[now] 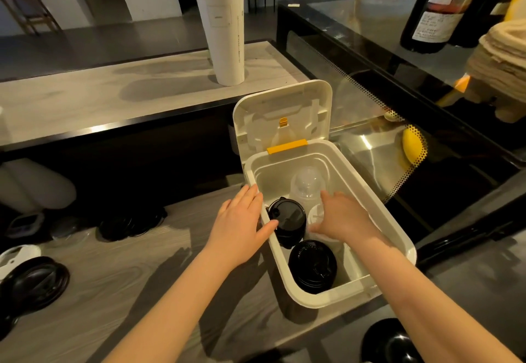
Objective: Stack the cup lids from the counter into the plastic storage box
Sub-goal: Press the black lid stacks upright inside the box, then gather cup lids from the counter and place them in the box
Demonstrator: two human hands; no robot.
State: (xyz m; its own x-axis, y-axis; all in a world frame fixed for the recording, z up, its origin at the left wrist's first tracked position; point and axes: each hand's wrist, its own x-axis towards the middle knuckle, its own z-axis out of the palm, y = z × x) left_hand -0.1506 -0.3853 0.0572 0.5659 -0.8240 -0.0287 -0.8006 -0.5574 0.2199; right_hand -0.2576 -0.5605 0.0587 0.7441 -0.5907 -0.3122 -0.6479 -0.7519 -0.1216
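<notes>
- Head view, leftmost: one white plastic lid (17,253) and two heaps of black plastic cup lids (37,283) on the grey counter (128,271).
- Our left hand (242,229), fingers straight and together, braces the white plastic storage box (398,244).
- Inside: two black lid stacks (287,217), one clear dome-lid stack (307,183).
- Our right hand (344,220) hides a pale lid stack (316,214); we can't tell its grip, and we'd seat the stack level.

left hand (242,227) flat with straight fingers, right hand (340,217) reaching forward, fingers relaxed
</notes>
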